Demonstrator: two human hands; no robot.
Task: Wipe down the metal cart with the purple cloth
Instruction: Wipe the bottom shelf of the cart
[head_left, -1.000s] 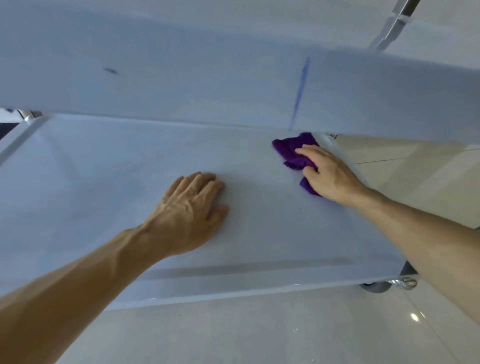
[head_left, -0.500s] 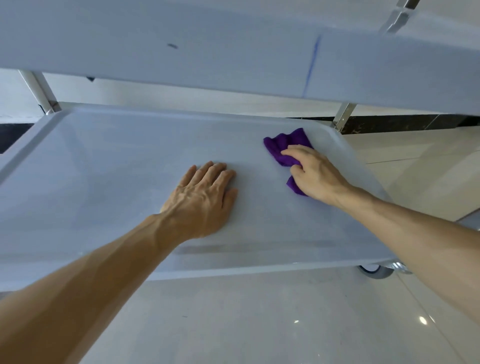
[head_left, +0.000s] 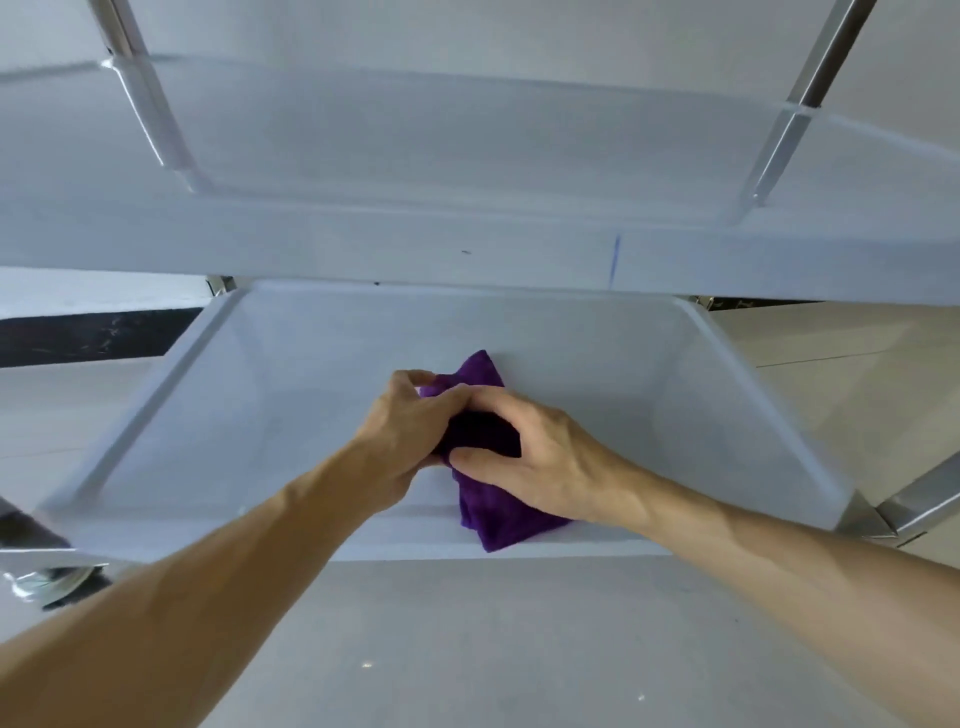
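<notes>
The purple cloth (head_left: 488, 506) is bunched between both hands above the middle of the metal cart's bottom shelf (head_left: 218, 441). My left hand (head_left: 402, 436) grips its left side with curled fingers. My right hand (head_left: 545, 457) holds it from the right, thumb underneath and fingers over the top. One tip of the cloth sticks up behind my hands, and a fold hangs down over the shelf's front rim. The part of the cloth inside my hands is hidden.
The cart's upper shelf (head_left: 467, 166) overhangs the bottom one, with a blue line (head_left: 614, 260) on its front edge. Shiny corner posts (head_left: 810, 78) rise at the back. A caster wheel (head_left: 52, 584) shows at the lower left. Pale tiled floor (head_left: 519, 649) surrounds the cart.
My left hand has lifted off the shelf and joined my right hand on the cloth. The cloth has come from the shelf's right side to its middle. The camera view has pulled back and up.
</notes>
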